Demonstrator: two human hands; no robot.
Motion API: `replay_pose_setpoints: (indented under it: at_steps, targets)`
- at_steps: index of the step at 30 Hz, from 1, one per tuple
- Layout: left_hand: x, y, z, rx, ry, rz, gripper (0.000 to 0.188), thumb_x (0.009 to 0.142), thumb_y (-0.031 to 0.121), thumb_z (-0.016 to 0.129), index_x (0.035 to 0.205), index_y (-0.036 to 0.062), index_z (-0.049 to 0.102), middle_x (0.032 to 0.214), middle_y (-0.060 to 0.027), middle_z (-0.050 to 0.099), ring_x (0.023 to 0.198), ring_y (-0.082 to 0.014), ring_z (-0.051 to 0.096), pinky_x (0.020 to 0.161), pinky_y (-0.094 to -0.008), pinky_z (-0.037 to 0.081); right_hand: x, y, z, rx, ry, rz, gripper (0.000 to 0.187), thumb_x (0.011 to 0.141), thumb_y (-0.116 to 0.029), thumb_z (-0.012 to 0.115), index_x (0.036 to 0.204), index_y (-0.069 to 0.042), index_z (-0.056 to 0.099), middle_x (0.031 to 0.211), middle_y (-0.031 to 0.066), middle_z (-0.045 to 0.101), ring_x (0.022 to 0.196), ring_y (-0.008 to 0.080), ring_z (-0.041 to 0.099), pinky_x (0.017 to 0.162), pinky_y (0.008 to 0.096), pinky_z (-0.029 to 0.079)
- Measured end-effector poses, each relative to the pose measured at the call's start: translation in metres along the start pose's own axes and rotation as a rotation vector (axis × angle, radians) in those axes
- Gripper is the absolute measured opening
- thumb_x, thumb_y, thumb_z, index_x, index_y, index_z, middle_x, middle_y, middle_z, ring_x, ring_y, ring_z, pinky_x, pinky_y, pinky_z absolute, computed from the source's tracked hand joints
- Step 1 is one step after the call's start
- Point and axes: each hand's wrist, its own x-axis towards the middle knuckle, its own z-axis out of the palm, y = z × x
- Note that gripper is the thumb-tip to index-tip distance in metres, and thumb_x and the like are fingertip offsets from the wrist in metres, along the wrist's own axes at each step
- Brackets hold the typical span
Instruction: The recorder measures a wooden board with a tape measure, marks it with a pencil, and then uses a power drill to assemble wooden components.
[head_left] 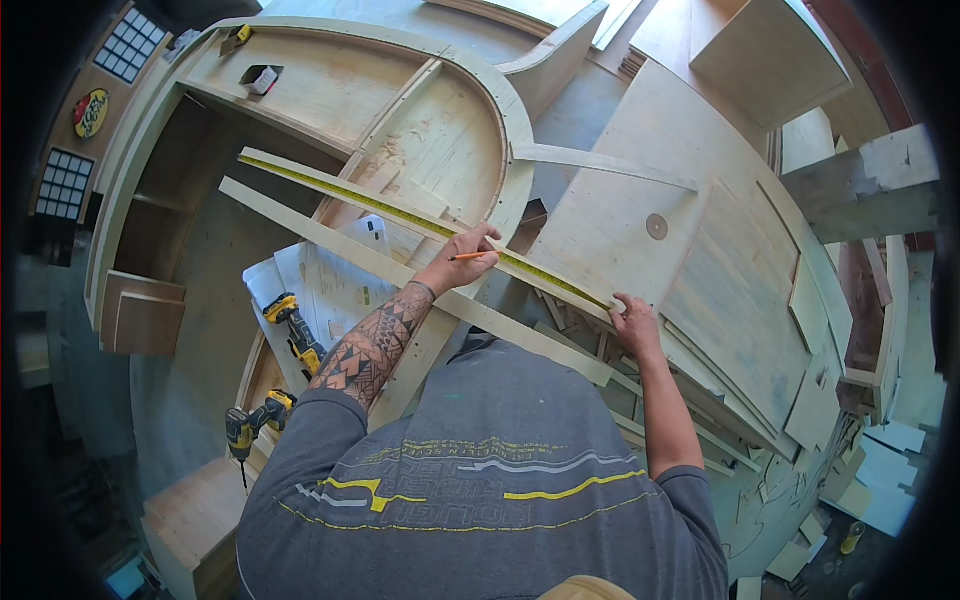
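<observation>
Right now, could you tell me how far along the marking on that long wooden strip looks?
Done: the yellow tape measure is laid along the long wooden strip. In hand: the right hand pins the tape's end, and the left hand holds an orange pencil at it. No finished mark is discernible.

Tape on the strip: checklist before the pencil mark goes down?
1. Tape lies flat along the wood strip: ok.
2. Right hand pins the near tape end at the strip's end: ok.
3. Left hand holds the pencil at the tape edge: ok.
4. Far tape end set at the strip's far end: cannot tell.
5. Reading at the pencil tip: cannot tell, too small.
6. Two drills lie apart from the strip: ok.
</observation>
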Motion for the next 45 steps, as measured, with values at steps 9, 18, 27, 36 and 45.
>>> replay_pose_setpoints:
  at_steps: [9, 18, 27, 36, 45]
  targets:
    - [0.016, -0.009, 0.029, -0.007, -0.197, 0.035, 0.018, 0.091, 0.016, 0.074, 0.099, 0.0007, 0.069, 0.085, -0.0092, 0.074, 0.080, -0.0163, 0.072, 0.075, -0.0321, 0.059, -0.005, -0.013, -0.001, -0.099, 0.023, 0.040, 0.033, 0.094, -0.031, 0.078, 0.123, -0.016, 0.079, 0.105, 0.0183, 0.073, 0.107, 0.0386, 0.072, 0.097, 0.0491, 0.057]
    - [0.018, -0.006, 0.030, 0.029, -0.247, 0.050, 0.017, 0.091, 0.016, 0.071, 0.101, 0.0011, 0.071, 0.084, -0.0094, 0.074, 0.078, -0.0173, 0.072, 0.075, -0.0327, 0.059, -0.004, -0.014, 0.000, -0.097, 0.027, 0.065, 0.031, 0.093, -0.031, 0.079, 0.121, -0.017, 0.080, 0.104, 0.0178, 0.073, 0.106, 0.0379, 0.072, 0.096, 0.0487, 0.058]
    - [0.017, -0.003, 0.030, 0.062, -0.247, 0.061, 0.016, 0.092, 0.015, 0.071, 0.101, 0.0015, 0.071, 0.086, -0.0104, 0.074, 0.079, -0.0191, 0.072, 0.077, -0.0331, 0.059, -0.002, -0.013, 0.000, -0.099, 0.011, 0.077, 0.034, 0.093, -0.031, 0.078, 0.123, -0.017, 0.079, 0.108, 0.0187, 0.073, 0.107, 0.0386, 0.072, 0.096, 0.0491, 0.058]
    - [0.019, -0.008, 0.033, 0.046, -0.215, 0.064, 0.016, 0.092, 0.015, 0.073, 0.099, 0.0015, 0.071, 0.083, -0.0094, 0.074, 0.076, -0.0170, 0.071, 0.074, -0.0321, 0.058, -0.002, -0.015, -0.001, -0.099, -0.011, 0.100, 0.032, 0.094, -0.032, 0.077, 0.123, -0.018, 0.079, 0.110, 0.0181, 0.073, 0.111, 0.0375, 0.071, 0.099, 0.0494, 0.057]
    - [0.022, -0.009, 0.033, 0.042, -0.222, 0.067, 0.015, 0.091, 0.015, 0.073, 0.097, 0.0021, 0.072, 0.082, -0.0083, 0.074, 0.076, -0.0161, 0.070, 0.073, -0.0315, 0.057, -0.001, -0.015, -0.003, -0.080, -0.014, 0.096, 0.032, 0.094, -0.032, 0.077, 0.122, -0.017, 0.079, 0.108, 0.0181, 0.073, 0.110, 0.0380, 0.071, 0.099, 0.0490, 0.057]
